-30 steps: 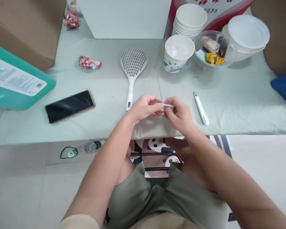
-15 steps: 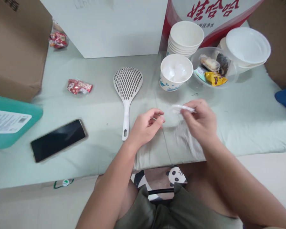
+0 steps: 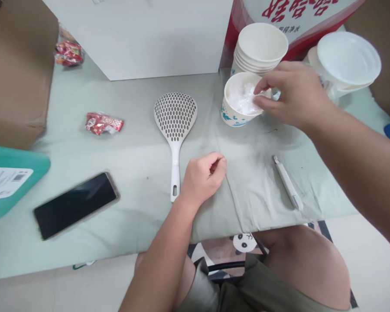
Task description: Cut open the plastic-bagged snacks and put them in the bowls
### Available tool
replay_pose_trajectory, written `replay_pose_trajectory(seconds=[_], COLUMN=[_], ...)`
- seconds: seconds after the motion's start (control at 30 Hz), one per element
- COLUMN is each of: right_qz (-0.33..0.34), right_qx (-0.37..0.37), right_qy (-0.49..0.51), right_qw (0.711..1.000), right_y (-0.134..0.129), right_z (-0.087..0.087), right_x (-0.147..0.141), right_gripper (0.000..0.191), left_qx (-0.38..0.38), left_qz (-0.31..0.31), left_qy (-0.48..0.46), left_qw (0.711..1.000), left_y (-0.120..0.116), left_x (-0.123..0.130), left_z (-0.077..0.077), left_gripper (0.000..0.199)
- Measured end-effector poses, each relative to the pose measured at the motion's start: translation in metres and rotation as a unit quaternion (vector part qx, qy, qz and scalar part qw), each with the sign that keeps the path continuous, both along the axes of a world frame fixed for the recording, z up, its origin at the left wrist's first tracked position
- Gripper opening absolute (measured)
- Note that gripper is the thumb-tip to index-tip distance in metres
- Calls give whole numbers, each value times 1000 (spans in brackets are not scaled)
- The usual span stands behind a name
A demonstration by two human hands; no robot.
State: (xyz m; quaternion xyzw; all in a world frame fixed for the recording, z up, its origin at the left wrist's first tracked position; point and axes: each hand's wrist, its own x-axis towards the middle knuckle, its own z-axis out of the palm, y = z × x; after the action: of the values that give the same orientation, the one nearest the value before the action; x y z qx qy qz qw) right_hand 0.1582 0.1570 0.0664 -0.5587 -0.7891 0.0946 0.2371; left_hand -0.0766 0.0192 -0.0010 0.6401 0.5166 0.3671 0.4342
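Right hand (image 3: 295,97) narrowly parted over clear plastic (image 3: 243,100) in paper cup (image 3: 235,118), grip unclear, left hand (image 3: 204,178) curled closed, nearside of cup

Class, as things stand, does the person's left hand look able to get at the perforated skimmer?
Probably yes: the skimmer lies just beside the left hand, with no other object visible between them. The curled fingers would likely need to open first.

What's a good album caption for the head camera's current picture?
Right-hand grip at a paper cup of crinkled clear plastic; left-hand grip curled beside a perforated skimmer.
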Motion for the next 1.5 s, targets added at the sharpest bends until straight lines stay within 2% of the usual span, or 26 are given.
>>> replay_pose_trajectory(seconds=[0.17, 0.37, 0.5, 0.63, 0.73, 0.8, 0.87, 0.93, 0.97, 1.0, 1.07, 1.13, 1.17, 1.23, 1.33, 1.43, 1.5], right_qz=[-29, -26, 14, 62, 19, -23, -35, -55, -87, -132, -220, -255, -261, -253, -225, -189, -162], right_qx=[-33, -47, -40, 0, 23, 36, 56, 71, 71, 65, 5, -47, -67, -106, -146, -173, -195], right_qy=[-56, -105, -79, -40, -38, -35, 8, 92, 146, 204, 311, 383, 417, 453, 482, 481, 467], right_qw=[997, 993, 996, 997, 999, 998, 998, 992, 983, 968, 925, 887, 868, 848, 834, 838, 847], right_y=[17, 22, 15, 3, -11, -25, -43, -67, -80, -95, -123, -148, -158, -171, -177, -179, -182], right_z=[-12, -14, -25, -35, -25, -14, -7, -8, -12, -18, -34, -50, -57, -64, -61, -51, -47], right_x=[-5, -10, -8, -6, -7, -6, -4, -3, -3, -3, -5, -10, -13, -20, -31, -38, -41], right_gripper=[25, 35, 51, 51, 37, 20, 5, 8, 10, 15, 32, 48, 49, 48, 39, 36, 40], left_qx=[-9, -10, -5, -4, -5, -8, -13, -17, -19, -22, -27, -29, -31, -38, -74, -110, -115], left_qz=[2, 11, 2, 4, 8, 7, 9, 10, 10, 11, 11, 15, 17, 24, 41, 82, 105], left_qy=[-7, 8, 24, 23, 12, 5, -1, -13, -18, -22, -21, -14, -16, -43, -101, -151, -196], left_qw=[1000, 1000, 1000, 1000, 1000, 1000, 1000, 1000, 1000, 999, 999, 999, 999, 998, 991, 979, 968], left_y=[1, 1, 1, 1, 1, 0, 0, 0, 0, 1, 2, 1, 1, -2, -7, -10, -11], left_x=[1, 1, 4, 4, 3, 2, 3, 4, 5, 6, 8, 9, 10, 11, 12, 12, 9], left_z=[0, 0, 0, -1, 0, 0, 0, -1, -1, -2, -3, -4, -4, -2, 3, 8, 10], left_gripper=[25, 24, 25, 24, 24, 25, 25, 22, 19, 17, 14, 17, 20, 21, 16, 24, 27])
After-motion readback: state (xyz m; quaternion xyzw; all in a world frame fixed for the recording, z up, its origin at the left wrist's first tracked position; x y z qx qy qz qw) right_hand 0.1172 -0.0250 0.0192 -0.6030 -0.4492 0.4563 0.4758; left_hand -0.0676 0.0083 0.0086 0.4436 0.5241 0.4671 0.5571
